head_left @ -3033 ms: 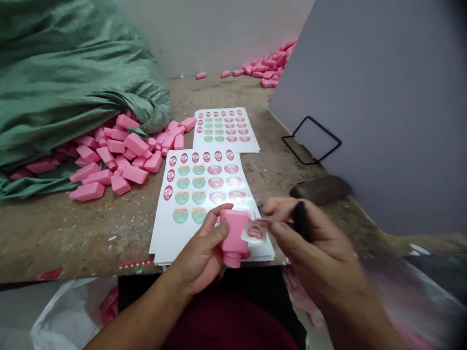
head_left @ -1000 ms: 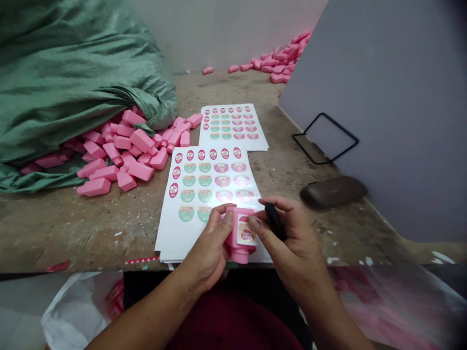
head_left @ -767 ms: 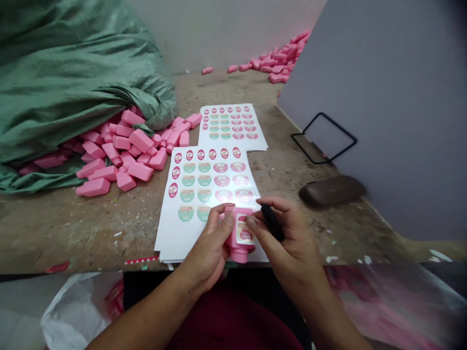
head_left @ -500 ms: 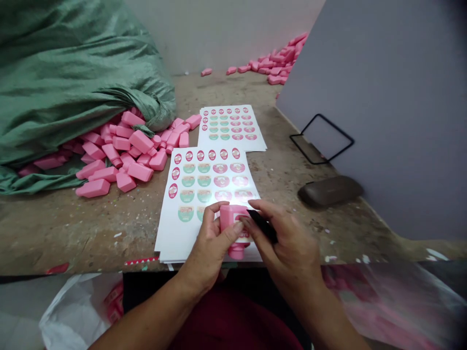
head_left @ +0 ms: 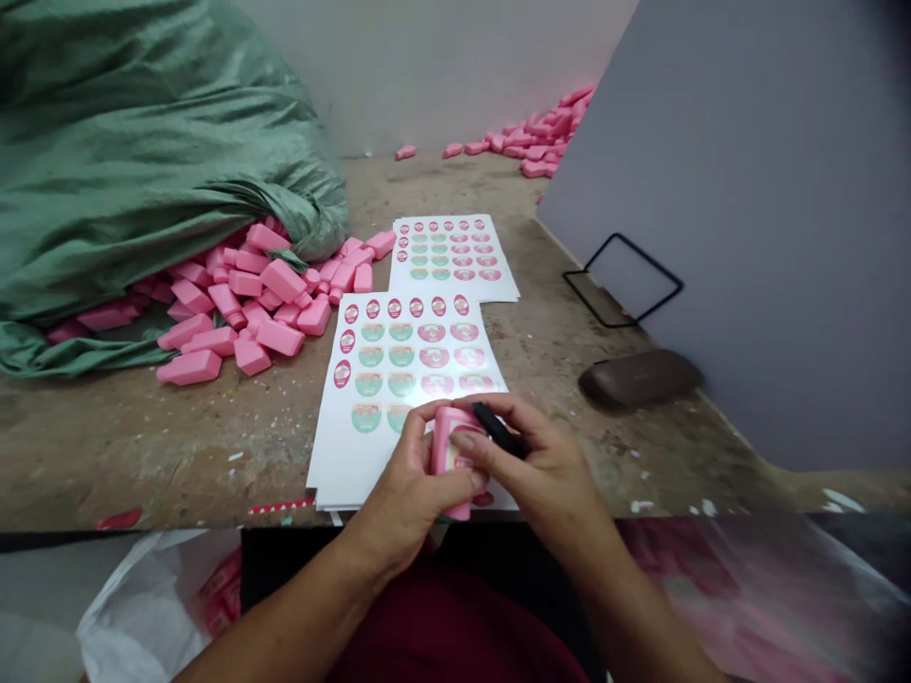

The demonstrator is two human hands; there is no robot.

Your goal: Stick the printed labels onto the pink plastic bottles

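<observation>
A pink plastic bottle (head_left: 442, 444) is in my left hand (head_left: 402, 498), its fingers and thumb wrapped round the sides. My right hand (head_left: 551, 474) keeps a slim black tool (head_left: 502, 433) tucked in its fingers; its exact kind is unclear. The right thumb presses on the sticker label (head_left: 455, 459) on the bottle's face, which the fingers partly cover. Under both hands lies a stack of sticker sheets (head_left: 342, 465) with green, pink and red labels.
Many pink bottles (head_left: 281, 337) spill from a green sack (head_left: 171, 171) at left. More sticker sheets (head_left: 455, 287) lie behind. To the right are a brown case (head_left: 641, 378), a black wire frame (head_left: 619, 237) and a grey panel (head_left: 769, 237). Bags (head_left: 142, 607) hang below the table edge.
The bottle has turned and tilted in my left hand. My right thumb and fingers have closed in over its label, and the black tool has swung slightly left and up.
</observation>
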